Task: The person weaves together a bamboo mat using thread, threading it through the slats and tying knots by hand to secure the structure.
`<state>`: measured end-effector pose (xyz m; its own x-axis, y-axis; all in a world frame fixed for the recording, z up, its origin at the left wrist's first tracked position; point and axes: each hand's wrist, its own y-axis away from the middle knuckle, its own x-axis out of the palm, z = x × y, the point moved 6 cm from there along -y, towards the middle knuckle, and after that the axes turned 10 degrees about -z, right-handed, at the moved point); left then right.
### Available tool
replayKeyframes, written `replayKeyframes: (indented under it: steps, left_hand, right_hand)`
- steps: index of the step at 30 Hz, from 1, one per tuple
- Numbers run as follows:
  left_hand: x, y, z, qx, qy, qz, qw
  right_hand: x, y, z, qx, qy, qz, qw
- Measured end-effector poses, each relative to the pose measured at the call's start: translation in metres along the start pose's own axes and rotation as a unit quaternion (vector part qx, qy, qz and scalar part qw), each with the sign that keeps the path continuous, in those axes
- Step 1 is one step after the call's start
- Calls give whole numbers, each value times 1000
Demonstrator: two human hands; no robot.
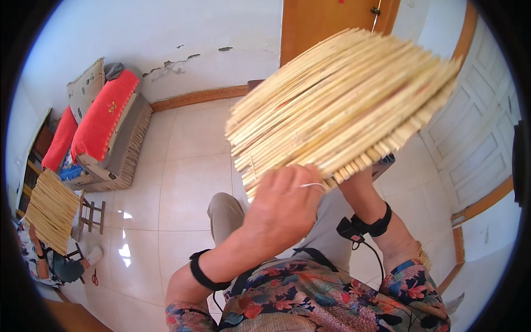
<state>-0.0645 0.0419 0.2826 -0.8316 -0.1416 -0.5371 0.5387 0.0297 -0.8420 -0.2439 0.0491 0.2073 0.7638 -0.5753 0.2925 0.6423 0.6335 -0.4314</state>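
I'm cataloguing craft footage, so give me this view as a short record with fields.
Left hand: grips the near edge of the layered stalk mat; left hand
Right hand: right hand under the mat's right side, mostly hidden
Thread: white thread by the left fingers
Other person: at far left, with a hand at the edge of a second stalk mat
Floor: glossy pale tiles; red-handled scissors near that person's foot
Furniture: sofa with red cover
Door: brown wooden door beyond the mat

Left hand (285,205) curls, knuckles up, over the near edge of the stalk mat (337,105), right forearm (395,243) slanting up to it, right hand hidden behind!
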Motion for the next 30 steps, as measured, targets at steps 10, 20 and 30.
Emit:
replayKeyframes:
  steps: [10, 20, 30]
  left_hand:
    - [87, 47, -48, 109, -92, 160, 977]
    - [27, 89, -8, -14, 166, 71, 984]
    - [47, 103, 4, -2, 163, 28, 986]
  right_hand:
    - [-40, 91, -89, 206, 83, 113, 969]
    - [-105, 99, -120, 211, 31, -138, 967]
    - [-118, 103, -134, 200, 0, -202, 959]
